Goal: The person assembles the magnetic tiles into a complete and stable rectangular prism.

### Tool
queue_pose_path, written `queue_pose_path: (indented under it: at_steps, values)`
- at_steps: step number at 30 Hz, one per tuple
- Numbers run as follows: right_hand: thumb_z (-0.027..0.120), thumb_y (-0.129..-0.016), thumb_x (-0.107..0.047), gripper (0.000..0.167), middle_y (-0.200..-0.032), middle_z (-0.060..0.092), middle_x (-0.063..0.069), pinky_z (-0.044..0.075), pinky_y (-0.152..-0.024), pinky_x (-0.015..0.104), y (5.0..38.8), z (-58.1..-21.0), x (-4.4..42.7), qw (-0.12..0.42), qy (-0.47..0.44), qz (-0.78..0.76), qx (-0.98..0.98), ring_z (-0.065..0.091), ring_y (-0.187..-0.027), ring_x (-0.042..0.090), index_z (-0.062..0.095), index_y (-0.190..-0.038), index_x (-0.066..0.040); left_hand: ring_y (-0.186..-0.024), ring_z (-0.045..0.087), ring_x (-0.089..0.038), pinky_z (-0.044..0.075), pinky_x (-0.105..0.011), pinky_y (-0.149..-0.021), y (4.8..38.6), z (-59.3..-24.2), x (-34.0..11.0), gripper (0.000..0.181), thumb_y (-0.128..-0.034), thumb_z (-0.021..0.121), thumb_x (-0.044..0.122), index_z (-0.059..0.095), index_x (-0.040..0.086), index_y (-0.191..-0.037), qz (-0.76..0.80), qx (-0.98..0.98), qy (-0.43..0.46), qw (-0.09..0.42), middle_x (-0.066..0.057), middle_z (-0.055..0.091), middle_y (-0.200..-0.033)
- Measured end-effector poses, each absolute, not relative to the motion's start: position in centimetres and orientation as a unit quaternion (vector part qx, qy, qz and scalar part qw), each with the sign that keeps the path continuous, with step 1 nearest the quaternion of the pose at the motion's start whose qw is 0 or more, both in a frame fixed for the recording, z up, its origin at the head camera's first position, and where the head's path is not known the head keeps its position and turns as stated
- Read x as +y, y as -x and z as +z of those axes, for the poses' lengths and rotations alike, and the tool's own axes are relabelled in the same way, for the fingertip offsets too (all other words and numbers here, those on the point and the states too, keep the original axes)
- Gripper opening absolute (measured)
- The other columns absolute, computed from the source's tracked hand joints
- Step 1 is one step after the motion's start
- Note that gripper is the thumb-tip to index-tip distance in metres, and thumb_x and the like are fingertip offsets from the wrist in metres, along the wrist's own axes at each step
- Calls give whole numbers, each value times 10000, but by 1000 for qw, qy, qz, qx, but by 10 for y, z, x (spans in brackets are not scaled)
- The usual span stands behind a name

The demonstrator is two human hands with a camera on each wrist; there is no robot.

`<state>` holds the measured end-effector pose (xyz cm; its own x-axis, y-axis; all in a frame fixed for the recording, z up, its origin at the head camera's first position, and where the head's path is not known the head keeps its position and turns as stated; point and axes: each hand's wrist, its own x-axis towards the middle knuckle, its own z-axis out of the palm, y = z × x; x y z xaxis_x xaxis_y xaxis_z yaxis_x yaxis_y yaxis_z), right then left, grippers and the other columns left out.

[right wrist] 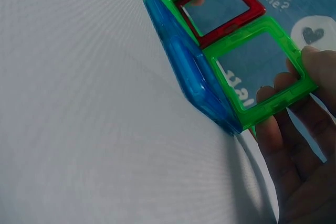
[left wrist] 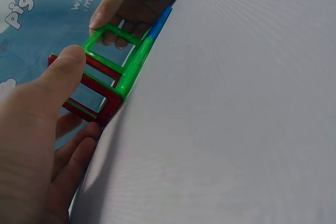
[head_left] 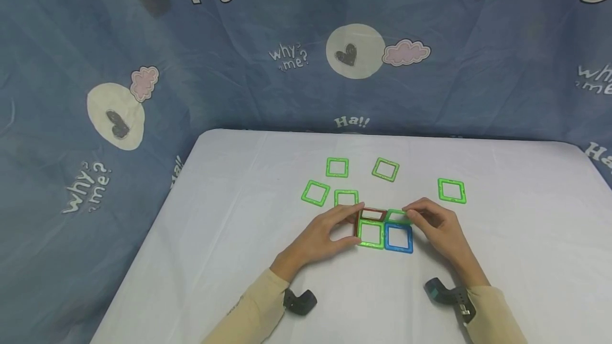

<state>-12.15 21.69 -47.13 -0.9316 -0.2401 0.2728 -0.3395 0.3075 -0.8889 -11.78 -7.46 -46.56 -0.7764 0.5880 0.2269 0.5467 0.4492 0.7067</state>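
Square magnetic tiles are joined near the middle of the white table. A green tile [head_left: 371, 246] and a blue tile [head_left: 398, 250] lie flat side by side. Behind the flat green one stands a red tile [head_left: 374, 209]; another red tile [left wrist: 109, 109] stands along its left side. My left hand [head_left: 320, 235] holds this left red tile between thumb and fingers. An upright green tile [right wrist: 275, 107] meets the blue tile's back edge, beside the standing red one. My right hand [head_left: 440, 227] pinches its outer edge. Some left fingers are partly hidden behind the tiles.
Several loose green tiles lie flat beyond the hands, among them one at the back left [head_left: 337, 175] and one at the right [head_left: 451, 200]. A blue patterned cloth [head_left: 287, 94] hangs behind the white table [head_left: 229, 200].
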Motion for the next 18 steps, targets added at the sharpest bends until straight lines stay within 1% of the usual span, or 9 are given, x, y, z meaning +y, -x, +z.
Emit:
queue_pose_path:
  at_steps: [6,9,12,18]
  values:
    - [593,-917,-61,126,-983,664,86,477,-883,119,121,-471,217,41,-187,571,-798,612,-957,47,657,-1023,-84,-1072,591,-48,474,-184,-963,120,-467,-74,648,-823,722,272,432,217,-1400,452,818,-356,4,34,501,-1353]
    - [591,-916,-51,132,-977,661,114,478,-873,114,121,-472,217,43,-189,570,-798,611,-943,48,657,-1027,-77,-1069,600,-62,481,-189,-957,120,-468,-74,624,-809,738,233,462,223,-1369,472,808,-353,7,45,497,-1352]
    - [589,-914,-38,138,-970,662,105,476,-869,107,121,-473,217,48,-194,566,-800,611,-935,44,658,-1029,-66,-1067,606,-70,482,-195,-958,120,-469,-73,628,-793,750,217,472,230,-1356,484,803,-347,11,61,499,-1341]
    - [586,-917,-41,131,-978,666,34,473,-884,107,121,-472,218,48,-193,564,-802,611,-950,34,657,-1025,-62,-1064,608,-72,474,-191,-968,120,-467,-73,641,-772,764,226,477,244,-1345,489,802,-341,16,73,514,-1320]
